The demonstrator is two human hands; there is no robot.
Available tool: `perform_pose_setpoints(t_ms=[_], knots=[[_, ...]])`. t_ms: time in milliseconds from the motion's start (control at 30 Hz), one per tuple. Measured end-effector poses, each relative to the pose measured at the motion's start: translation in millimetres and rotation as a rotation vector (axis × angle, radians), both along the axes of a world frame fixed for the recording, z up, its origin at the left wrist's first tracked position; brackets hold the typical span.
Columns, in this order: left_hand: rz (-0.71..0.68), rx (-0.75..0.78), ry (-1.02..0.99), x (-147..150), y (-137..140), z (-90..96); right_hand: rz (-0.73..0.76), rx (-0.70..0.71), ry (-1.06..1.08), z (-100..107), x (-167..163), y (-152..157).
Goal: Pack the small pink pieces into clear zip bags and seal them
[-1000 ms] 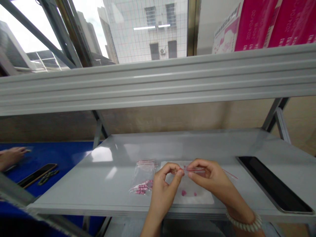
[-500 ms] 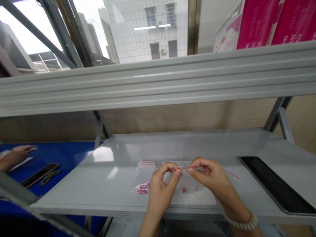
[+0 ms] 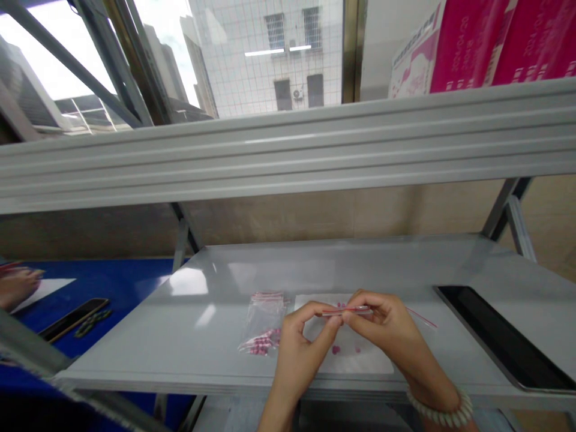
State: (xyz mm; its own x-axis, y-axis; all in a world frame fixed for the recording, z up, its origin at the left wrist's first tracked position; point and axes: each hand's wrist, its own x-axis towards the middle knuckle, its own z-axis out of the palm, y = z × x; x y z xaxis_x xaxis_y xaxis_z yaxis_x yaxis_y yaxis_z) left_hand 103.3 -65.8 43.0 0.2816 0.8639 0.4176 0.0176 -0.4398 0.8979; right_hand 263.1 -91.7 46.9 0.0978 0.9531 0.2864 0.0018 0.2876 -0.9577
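Note:
Over a white sheet (image 3: 360, 363), my left hand (image 3: 297, 351) and my right hand (image 3: 391, 324) meet fingertip to fingertip. Thumb and forefinger of each pinch a small clear zip bag (image 3: 359, 310), seen nearly edge-on with a red line along it. Its contents cannot be made out. A few small pink beads (image 3: 336, 349) lie on the sheet below, and more show behind my fingers. Left of my left hand is another clear zip bag (image 3: 264, 321) with several pink beads at its bottom. A thin red-lined strip (image 3: 422, 317) sticks out beyond my right hand.
A black-screened tablet (image 3: 504, 336) lies at the right of the grey tabletop (image 3: 180, 354). A shelf beam (image 3: 288, 156) crosses above, carrying pink boxes (image 3: 477, 48). On the blue table at left are a phone (image 3: 74, 320), dark scissors-like tool (image 3: 93, 323) and another person's hand (image 3: 20, 288).
My fingertips have come closer together on the zip bag, my left hand shifting slightly right and both hands a little lower. The other person's hand has moved left, uncovering white paper.

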Motion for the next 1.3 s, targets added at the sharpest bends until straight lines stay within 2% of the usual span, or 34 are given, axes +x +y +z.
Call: perform_pose_setpoints(t_ms=[200,500,600,800,967,1033,1133,1300], knots=[[0.059,0.056,0.012,-2.0,-2.8,4.5,0.043,-0.014,0.039,2.7,-3.8,-0.8],[0.043,0.022,-0.043,-13.6,2.7,8.6,-0.026,0.077,-0.006,-0.3,-2.2,-0.2],[0.08,0.043,-0.024,-22.7,4.2,13.5,-0.071,0.084,0.021,0.0,-8.2,3.2],[0.223,0.058,0.025,-58.6,13.7,20.2,-0.084,0.113,0.072,1.7,-51.0,18.3],[0.551,0.041,0.026,-88.9,27.1,18.3,0.043,0.029,0.173,-2.4,-92.5,46.0],[0.618,0.001,0.064,-95.1,34.5,14.2,0.062,0.007,0.175,-6.0,-102.6,55.9],[0.648,-0.028,0.113,-98.3,47.8,3.6,0.055,-0.009,0.123,-12.2,-109.4,63.9],[0.716,-0.045,0.186,-98.7,65.4,-17.0,0.01,-0.006,-0.1,-23.5,-106.7,63.0]])
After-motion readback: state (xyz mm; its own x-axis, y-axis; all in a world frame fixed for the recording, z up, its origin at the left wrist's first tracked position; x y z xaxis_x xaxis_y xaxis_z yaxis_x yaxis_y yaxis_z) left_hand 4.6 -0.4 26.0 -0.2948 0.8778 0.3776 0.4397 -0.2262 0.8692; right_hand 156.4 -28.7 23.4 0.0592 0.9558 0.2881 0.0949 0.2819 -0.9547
